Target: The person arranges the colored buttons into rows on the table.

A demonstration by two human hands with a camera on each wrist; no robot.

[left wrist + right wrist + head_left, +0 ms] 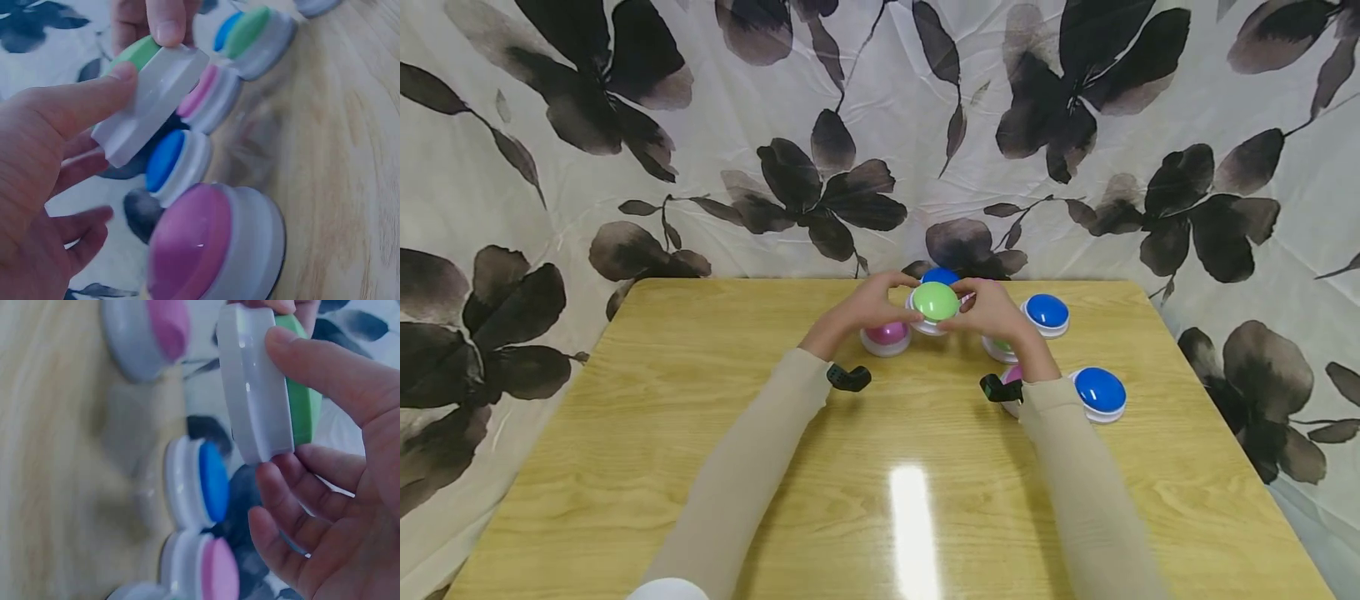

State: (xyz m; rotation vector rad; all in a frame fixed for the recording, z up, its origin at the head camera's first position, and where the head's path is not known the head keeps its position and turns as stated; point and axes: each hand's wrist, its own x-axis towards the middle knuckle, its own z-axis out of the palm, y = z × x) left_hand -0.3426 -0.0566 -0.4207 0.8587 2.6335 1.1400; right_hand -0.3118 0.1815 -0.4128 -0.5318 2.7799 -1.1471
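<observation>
A round push button with a green dome and white base [936,302] is held up near the table's back edge, between both hands. My left hand [877,302] grips its left side, and in the left wrist view the thumb lies on the white base [153,109]. From the other side my right hand [994,310] grips it, its thumb across the rim and its fingers under the far edge in the right wrist view. Just below the left hand stands a pink button [887,335]. Behind the held one is a blue button [940,275], partly hidden.
Around the right forearm stand another green button [999,350] and a pink button [1012,377], both partly covered by the arm. Farther right are two blue buttons, one at the back [1047,311] and one nearer [1101,389]. A flower-printed cloth [880,108] hangs behind the wooden table [700,358].
</observation>
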